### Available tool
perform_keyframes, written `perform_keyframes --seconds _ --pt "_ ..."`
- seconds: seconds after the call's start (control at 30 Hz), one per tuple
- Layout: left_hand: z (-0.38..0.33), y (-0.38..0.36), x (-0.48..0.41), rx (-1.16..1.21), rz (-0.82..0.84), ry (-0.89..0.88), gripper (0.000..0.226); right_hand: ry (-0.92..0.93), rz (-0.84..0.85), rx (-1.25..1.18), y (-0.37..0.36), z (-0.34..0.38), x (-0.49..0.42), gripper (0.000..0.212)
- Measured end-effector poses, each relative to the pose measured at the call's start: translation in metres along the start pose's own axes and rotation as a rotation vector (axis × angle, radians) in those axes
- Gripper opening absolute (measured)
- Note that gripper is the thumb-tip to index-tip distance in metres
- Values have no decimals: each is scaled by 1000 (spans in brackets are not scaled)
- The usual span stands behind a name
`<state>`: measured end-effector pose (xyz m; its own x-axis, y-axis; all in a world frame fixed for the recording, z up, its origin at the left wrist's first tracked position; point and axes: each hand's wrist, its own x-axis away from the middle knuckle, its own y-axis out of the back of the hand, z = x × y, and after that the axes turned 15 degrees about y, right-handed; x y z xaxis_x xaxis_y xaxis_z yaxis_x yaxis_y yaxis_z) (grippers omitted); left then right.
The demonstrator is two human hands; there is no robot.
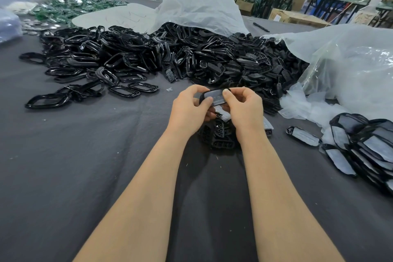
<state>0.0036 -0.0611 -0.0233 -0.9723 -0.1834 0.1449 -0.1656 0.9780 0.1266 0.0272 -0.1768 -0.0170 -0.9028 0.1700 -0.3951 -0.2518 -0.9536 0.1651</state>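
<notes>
Both hands hold one small black plastic shell (215, 97) with a grey film on its face, above the dark cloth table (85, 166). My left hand (190, 108) grips its left end, thumb on top. My right hand (244, 107) pinches its right end with thumb and fingers. Just under the hands lies a small heap of black button frames (221, 136).
A big pile of glossy black rings (102, 61) and matte black parts (244, 64) spreads across the table's far half, spilling from white plastic bags (197, 4). Film-covered finished shells (365, 147) are stacked at the right. Green circuit boards (70, 7) lie at the far left.
</notes>
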Motion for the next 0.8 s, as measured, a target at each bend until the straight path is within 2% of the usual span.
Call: perform_keyframes --seconds 0.07,0.2,0.27,0.5,0.8 --pt "0 0 -1 -11 -21 7 22 -18 38 -10 2 2 0 9" --pt "1 2 -3 -31 -62 24 16 -22 230 80 7 6 0 17" --pt "0 1 -2 -47 -68 12 16 -9 233 100 7 7 1 24" --pt "-3 -1 0 -113 -84 -4 28 1 198 66 4 6 1 26" --pt "0 1 -3 -143 -80 -14 31 -12 196 41 7 8 1 17"
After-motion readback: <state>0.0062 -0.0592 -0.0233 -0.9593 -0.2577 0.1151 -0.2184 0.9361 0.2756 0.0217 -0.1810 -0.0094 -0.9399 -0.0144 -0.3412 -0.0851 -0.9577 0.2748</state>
